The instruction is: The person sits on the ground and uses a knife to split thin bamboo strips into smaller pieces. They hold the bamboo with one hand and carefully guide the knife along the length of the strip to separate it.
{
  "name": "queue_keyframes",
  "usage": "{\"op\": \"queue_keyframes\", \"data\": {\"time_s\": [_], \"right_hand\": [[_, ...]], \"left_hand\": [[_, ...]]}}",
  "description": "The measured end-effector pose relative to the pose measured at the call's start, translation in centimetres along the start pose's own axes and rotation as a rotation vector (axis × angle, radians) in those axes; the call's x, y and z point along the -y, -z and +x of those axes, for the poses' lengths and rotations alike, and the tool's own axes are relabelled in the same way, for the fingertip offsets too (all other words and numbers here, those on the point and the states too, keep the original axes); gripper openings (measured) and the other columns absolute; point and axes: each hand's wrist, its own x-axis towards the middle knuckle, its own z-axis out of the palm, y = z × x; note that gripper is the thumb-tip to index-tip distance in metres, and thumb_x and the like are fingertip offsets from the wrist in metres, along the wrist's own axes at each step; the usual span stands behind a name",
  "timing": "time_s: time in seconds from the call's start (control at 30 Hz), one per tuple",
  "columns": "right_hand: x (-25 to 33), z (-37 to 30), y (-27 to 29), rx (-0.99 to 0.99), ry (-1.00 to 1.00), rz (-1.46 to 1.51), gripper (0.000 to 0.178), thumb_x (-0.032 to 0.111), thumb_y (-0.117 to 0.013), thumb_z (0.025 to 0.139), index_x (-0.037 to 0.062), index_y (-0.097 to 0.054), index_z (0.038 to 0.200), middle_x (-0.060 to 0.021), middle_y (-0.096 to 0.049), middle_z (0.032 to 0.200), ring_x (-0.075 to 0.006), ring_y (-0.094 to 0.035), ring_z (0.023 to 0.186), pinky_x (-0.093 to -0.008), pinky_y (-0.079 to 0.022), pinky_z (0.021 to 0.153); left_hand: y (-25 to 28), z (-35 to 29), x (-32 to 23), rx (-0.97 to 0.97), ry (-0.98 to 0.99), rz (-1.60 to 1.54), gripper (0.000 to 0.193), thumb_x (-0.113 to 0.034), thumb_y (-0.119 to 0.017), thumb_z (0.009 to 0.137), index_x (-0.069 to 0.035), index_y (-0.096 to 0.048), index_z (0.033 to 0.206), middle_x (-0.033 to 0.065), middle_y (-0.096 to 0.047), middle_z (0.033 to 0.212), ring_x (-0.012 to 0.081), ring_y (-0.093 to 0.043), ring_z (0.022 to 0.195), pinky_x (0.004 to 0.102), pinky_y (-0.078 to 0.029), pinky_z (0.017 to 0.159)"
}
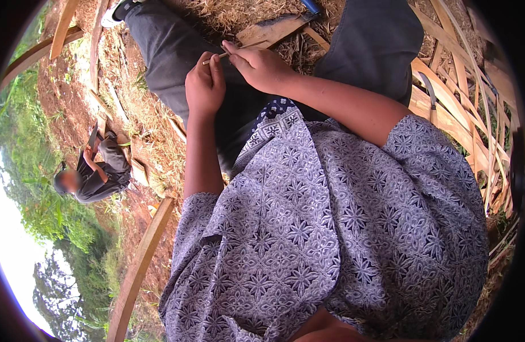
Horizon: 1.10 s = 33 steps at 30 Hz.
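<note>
A thin, pale wooden stick (248, 47) spans the space between my hands, above my dark trousers. My left hand (205, 85) is closed round its near end, the thumb pressed along it and a short tip poking out. My right hand (259, 68) grips the stick further along, its fingers partly hidden behind the back of the hand. Just beyond the hands, a flat piece of split wood (279, 29) with a dark edge lies on the ground between my legs. The blue handle (311, 5) of some tool shows at the top edge.
Split wooden strips (456, 114) are heaped at the right, with a curved dark blade (429, 88) on them. A long plank (138, 273) slants at the lower left. Another person (100, 171) in dark clothes sits on the reddish slope at the left. Shavings litter the ground.
</note>
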Motion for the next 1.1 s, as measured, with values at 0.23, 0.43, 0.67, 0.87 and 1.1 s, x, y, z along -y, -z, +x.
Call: {"op": "queue_keyframes", "data": {"time_s": [0.23,0.43,0.67,0.87,1.1], "right_hand": [[-5.5,1.1,0.4,0.01,-0.122,-0.134,0.049,0.035,-0.042,0.108,0.0118,-0.051,0.15,-0.0202,-0.071,0.119,-0.0376,-0.069,0.109,-0.0481,-0.054,0.094],[-6.4,0.2,0.4,0.0,-0.066,-0.031,0.049,0.034,-0.045,0.109,0.0176,-0.045,0.155,-0.0222,-0.071,0.112,-0.0396,-0.068,0.104,-0.0465,-0.054,0.089],[-2.0,-0.7,0.4,0.078,0.073,-0.016,0.05,0.039,-0.049,0.106,0.0241,-0.047,0.153,-0.0227,-0.072,0.104,-0.042,-0.069,0.099,-0.0498,-0.053,0.086],[-0.1,-0.7,0.0,0.071,-0.008,-0.047,0.05,0.037,-0.046,0.109,0.0154,-0.046,0.154,-0.0231,-0.07,0.114,-0.0409,-0.068,0.106,-0.0459,-0.053,0.09],[-3.6,0.9,0.0,0.044,-0.149,-0.133,0.049,0.038,-0.043,0.107,0.0183,-0.05,0.151,-0.021,-0.071,0.117,-0.0407,-0.067,0.108,-0.0474,-0.052,0.095]], "left_hand": [[0.4,-0.9,0.1,0.066,0.032,0.089,0.025,-0.019,-0.054,0.105,-0.001,-0.061,0.088,0.0193,-0.062,0.075,0.0432,-0.062,0.069,0.0448,-0.048,0.059],[0.7,-0.8,-0.7,0.07,0.053,0.054,0.024,-0.02,-0.055,0.104,-0.003,-0.063,0.09,0.0195,-0.064,0.074,0.0427,-0.064,0.07,0.0468,-0.049,0.06],[0.8,-0.9,-0.7,0.016,0.011,0.075,0.022,-0.021,-0.055,0.105,-0.003,-0.066,0.096,0.0191,-0.067,0.077,0.042,-0.066,0.073,0.046,-0.051,0.062],[0.4,-0.6,-0.3,0.012,0.01,0.084,0.023,-0.017,-0.054,0.105,-0.002,-0.067,0.095,0.0205,-0.068,0.081,0.0417,-0.066,0.073,0.0446,-0.052,0.064],[0.5,-0.2,-0.9,0.088,0.064,0.065,0.024,-0.018,-0.052,0.106,-0.002,-0.066,0.095,0.0204,-0.067,0.08,0.0419,-0.066,0.075,0.0443,-0.052,0.064]]}}
